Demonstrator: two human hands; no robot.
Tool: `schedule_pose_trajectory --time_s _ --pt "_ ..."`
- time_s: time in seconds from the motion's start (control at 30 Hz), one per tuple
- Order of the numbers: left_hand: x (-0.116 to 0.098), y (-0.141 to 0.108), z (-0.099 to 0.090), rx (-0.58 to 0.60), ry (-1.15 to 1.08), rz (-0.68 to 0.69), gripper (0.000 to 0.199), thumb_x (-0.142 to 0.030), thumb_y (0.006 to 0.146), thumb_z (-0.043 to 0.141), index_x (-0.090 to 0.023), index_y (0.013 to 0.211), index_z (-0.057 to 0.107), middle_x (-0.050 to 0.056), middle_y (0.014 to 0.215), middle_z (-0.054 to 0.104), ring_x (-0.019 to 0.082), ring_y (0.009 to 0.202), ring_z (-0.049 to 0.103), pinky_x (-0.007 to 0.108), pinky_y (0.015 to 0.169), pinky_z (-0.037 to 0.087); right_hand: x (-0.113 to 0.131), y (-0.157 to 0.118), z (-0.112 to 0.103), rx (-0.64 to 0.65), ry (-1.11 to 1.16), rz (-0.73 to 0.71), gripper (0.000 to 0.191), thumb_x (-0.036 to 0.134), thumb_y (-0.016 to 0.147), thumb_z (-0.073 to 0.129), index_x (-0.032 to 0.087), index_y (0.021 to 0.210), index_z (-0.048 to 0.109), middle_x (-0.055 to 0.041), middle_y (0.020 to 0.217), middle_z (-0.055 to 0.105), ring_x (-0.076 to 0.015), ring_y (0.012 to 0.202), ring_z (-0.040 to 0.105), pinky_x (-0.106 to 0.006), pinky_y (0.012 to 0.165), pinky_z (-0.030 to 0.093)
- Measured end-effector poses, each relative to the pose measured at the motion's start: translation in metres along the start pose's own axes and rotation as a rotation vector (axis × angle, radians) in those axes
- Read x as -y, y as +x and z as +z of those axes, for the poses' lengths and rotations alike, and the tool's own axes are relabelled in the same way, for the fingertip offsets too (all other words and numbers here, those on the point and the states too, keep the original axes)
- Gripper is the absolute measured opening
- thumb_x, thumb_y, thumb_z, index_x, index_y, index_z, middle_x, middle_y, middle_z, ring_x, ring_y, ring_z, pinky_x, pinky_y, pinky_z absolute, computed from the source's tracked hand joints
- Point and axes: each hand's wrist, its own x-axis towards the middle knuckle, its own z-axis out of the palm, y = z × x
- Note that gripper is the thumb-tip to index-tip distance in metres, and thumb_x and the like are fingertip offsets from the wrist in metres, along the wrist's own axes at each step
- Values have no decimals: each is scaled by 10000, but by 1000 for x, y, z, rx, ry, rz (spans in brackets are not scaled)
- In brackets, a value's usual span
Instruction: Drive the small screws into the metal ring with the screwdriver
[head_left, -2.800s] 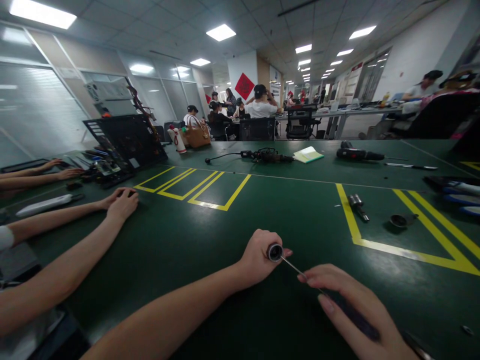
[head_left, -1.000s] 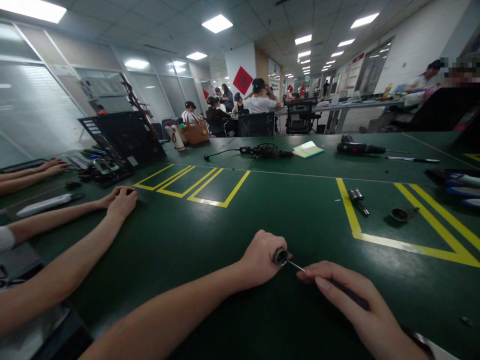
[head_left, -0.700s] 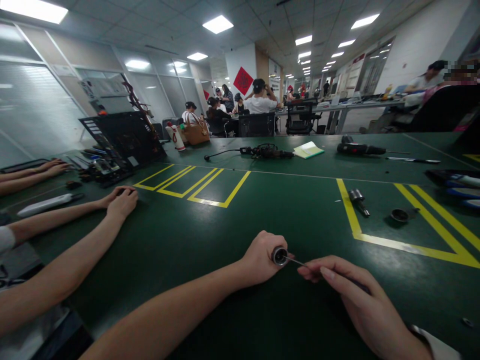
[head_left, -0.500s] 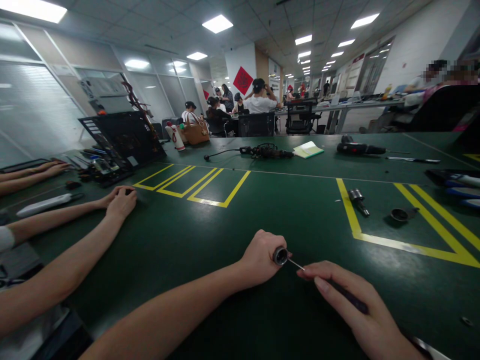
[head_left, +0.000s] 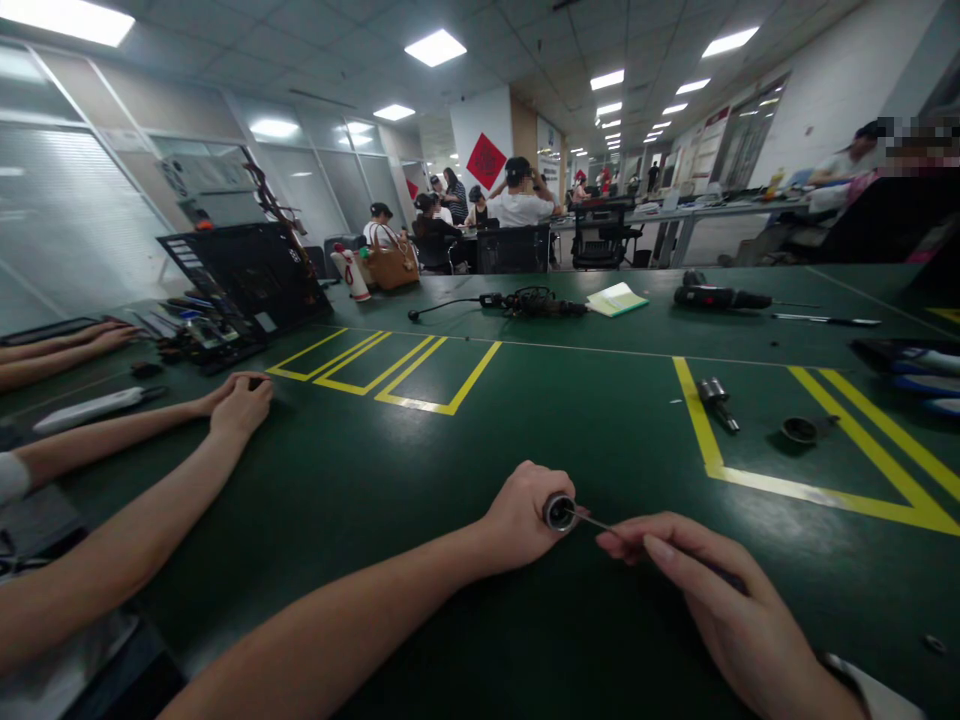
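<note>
My left hand [head_left: 525, 515] is wrapped round a round metal part [head_left: 559, 512], whose open end faces me. My right hand [head_left: 697, 570] pinches a thin metal tool [head_left: 595, 522]; its tip reaches into the opening of the part, and its handle is mostly hidden by my fingers. To the right, inside a yellow taped outline, lie a cylindrical metal piece [head_left: 718, 402] and a dark cup-shaped piece [head_left: 801, 430].
On the green table [head_left: 360, 480], a co-worker's hands [head_left: 241, 400] rest at the left. Farther back are a tangled black cable tool [head_left: 532, 302], a notepad [head_left: 616, 299] and a power drill [head_left: 720, 296]. A small ring [head_left: 934, 644] lies at the right edge.
My right hand has shifted slightly right and up, its fingers changed in pose. The tool's tip now shows inside the part's opening, which is turned a little more toward me.
</note>
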Motion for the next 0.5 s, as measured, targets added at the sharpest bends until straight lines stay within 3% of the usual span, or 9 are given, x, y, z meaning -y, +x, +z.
schedule_pose_trajectory --time_s 0.23,0.4,0.5 --pt "0 0 1 14 137 19 186 -267 837 567 -167 690 517 -29 631 558 112 597 497 267 672 336 -1 -8 5 -51 -310 -63 263 466 828 564 294 922 739 -60 1027 713 -292 1017 614 -458 928 426" --pt "0 -1 0 4 81 54 224 -322 848 558 -167 693 511 -33 627 550 103 583 489 261 668 339 0 -1 1 60 -126 10 256 422 865 537 276 939 734 -57 967 732 -259 960 642 -410 865 466" --pt "1 -1 0 19 20 72 223 -314 829 576 -165 680 504 -39 622 542 96 574 484 255 673 346 2 3 0 55 23 38 252 384 869 537 241 898 742 -71 931 739 -252 918 654 -402 841 476"
